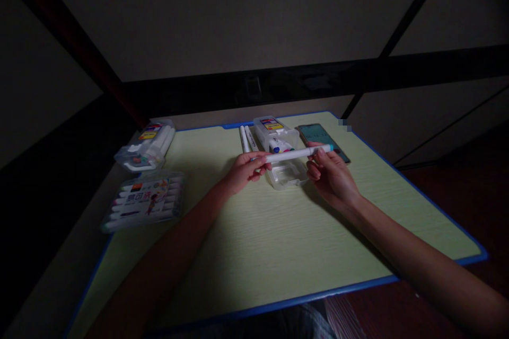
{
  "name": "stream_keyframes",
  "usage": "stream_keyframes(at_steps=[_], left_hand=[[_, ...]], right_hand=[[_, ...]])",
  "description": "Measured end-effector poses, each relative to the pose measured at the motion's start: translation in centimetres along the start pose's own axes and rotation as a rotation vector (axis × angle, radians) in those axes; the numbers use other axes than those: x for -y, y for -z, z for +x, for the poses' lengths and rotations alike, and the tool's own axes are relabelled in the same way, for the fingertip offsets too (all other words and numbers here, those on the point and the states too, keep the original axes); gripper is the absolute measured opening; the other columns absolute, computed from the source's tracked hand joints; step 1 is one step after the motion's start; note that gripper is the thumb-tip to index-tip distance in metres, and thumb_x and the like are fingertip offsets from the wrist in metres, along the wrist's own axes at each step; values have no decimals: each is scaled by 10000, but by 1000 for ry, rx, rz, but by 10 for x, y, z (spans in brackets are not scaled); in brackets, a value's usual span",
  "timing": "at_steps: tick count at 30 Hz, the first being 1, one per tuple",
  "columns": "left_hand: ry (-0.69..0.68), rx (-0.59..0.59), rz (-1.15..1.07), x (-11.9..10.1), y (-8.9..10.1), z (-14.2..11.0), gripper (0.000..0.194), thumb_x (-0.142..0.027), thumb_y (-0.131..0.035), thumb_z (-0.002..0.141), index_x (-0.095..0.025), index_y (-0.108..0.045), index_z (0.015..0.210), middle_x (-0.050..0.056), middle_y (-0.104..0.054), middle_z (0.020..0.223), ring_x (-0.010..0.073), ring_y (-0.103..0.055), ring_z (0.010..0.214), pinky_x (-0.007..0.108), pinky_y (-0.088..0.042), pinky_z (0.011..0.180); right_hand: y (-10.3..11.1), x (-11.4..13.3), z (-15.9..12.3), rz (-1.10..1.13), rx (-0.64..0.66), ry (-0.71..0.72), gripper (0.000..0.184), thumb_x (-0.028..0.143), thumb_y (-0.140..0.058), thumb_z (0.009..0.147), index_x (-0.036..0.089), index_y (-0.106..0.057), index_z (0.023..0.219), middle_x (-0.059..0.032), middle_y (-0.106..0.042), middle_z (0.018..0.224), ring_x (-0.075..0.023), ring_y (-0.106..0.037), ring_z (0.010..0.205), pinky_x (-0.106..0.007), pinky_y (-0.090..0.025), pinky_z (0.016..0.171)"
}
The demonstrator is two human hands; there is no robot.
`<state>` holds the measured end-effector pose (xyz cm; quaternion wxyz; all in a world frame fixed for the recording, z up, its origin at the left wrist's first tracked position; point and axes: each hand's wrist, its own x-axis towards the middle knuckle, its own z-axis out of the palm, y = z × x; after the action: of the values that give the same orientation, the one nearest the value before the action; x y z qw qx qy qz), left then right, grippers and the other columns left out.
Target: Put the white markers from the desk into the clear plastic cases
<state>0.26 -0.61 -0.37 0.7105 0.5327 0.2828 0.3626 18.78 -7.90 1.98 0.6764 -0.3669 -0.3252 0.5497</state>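
A white marker with a blue cap end is held level between both hands, above an open clear plastic case. My left hand pinches its left end. My right hand grips the right end near the blue cap. Inside the far part of the case lie a few more markers. Two loose white markers rest on the table just left of the case.
The pale green table has a blue edge. A phone lies right of the case. Two closed marker cases sit at the left: one flat, one further back. Dark surroundings beyond.
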Motion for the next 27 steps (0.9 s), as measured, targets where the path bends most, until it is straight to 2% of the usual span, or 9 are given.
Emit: stream_keyframes(at_steps=[9, 15, 27], left_hand=[[-12, 9, -21, 1, 2, 2, 404, -270, -694, 592, -110, -629, 957, 2, -589, 671, 30, -421, 492, 158, -187, 379], [-17, 14, -8, 2, 3, 3, 397, -271, -676, 624, -116, -627, 986, 8, -591, 693, 32, -424, 508, 160, -198, 384], [-19, 71, 31, 6, 7, 3, 339, -258, -650, 659, -123, -638, 969, 8, -583, 656, 29, -414, 462, 169, -233, 369]], right_hand=[[1, -2, 1, -38, -12, -20, 292, 388, -755, 584, 197, -676, 791, 55, -524, 622, -3, -355, 397, -156, -228, 334], [3, -2, 2, -54, -6, -29, 312, 417, -754, 583, 192, -682, 787, 54, -528, 595, 0, -359, 395, -146, -232, 335], [5, -3, 2, -107, 29, 51, 336, 457, -744, 592, 192, -677, 788, 58, -516, 548, -9, -386, 388, -146, -270, 344]])
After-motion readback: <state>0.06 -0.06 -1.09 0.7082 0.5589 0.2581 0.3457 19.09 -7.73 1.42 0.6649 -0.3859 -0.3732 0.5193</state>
